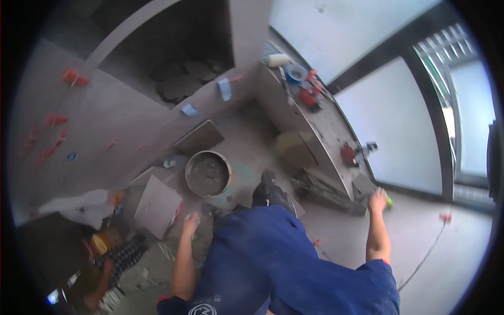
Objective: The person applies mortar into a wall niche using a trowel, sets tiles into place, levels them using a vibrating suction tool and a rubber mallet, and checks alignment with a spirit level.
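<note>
At the right of the frame, the right hand [377, 200] looks closed around a grey flat tool [364, 185] with a lime-green part (blur hides the exact grip). It sits right at the lower end of the cluttered ledge [336, 128], so a careless swing could clip that edge or knock the red device [348, 155] off. The left hand [191, 224], left of centre, shows nothing held; whether its fingers are open or curled, I cannot tell. Near the middle, the tub [229, 181] of grey mortar [206, 172] stands near a dark boot [268, 176]; a misplaced step could tip it. The pale panel [157, 206] beside it could crack if trodden on. Another person [126, 257], lower left, could be bumped by a backward step.
</note>
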The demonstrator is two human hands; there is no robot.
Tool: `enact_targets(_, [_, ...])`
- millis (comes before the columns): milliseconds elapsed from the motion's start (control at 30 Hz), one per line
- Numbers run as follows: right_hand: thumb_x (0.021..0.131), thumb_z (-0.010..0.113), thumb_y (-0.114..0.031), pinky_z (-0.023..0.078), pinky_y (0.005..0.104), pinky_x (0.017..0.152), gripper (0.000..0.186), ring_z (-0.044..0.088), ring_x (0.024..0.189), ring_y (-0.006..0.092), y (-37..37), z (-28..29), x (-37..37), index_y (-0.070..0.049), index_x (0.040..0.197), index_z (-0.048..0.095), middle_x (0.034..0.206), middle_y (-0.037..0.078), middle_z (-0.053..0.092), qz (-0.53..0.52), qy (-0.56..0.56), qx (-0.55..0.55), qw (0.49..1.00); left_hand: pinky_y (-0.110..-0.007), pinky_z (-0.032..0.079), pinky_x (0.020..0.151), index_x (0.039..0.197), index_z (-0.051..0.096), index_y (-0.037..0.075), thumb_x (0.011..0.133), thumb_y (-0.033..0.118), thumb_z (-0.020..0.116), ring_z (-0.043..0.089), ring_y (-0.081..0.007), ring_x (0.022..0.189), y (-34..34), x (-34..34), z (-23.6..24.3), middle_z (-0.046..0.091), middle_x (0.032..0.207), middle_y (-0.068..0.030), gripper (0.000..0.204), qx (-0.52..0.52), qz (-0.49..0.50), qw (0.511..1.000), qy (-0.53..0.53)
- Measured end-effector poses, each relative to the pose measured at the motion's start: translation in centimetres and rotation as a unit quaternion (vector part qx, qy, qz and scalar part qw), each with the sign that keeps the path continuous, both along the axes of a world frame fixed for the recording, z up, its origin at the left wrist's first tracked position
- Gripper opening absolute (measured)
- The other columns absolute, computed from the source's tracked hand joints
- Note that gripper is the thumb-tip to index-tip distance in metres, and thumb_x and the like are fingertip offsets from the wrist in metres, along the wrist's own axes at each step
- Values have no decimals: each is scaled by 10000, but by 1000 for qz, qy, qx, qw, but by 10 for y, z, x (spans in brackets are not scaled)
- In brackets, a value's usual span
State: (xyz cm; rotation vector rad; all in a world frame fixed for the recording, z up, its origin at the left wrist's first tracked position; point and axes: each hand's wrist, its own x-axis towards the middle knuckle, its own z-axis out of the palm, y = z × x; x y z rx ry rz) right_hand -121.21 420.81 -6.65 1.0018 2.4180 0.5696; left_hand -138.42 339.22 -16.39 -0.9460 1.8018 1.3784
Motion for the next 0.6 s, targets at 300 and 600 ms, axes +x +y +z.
enact_targets(300, [881,509,-193,529,437,829,220,652,998,329,54,21,-27,-67,1031,610,1065,157,663,-18,-124,-119,985,-330,477,786,980,633,-6,915,319,597,628,-192,850,110,-36,101,680,885,-111,333,-69,-188,969,147])
enact_targets(600, [697,765,-424,548,386,771,384,703,789,256,-91,180,-175,-46,723,704,712,100,699,2,-257,-165,952,-419,468,870,1005,649,-5,869,367,586,622,-373,1000,37,96,-2,663,1020,-223,401,-171,-158,971,-55])
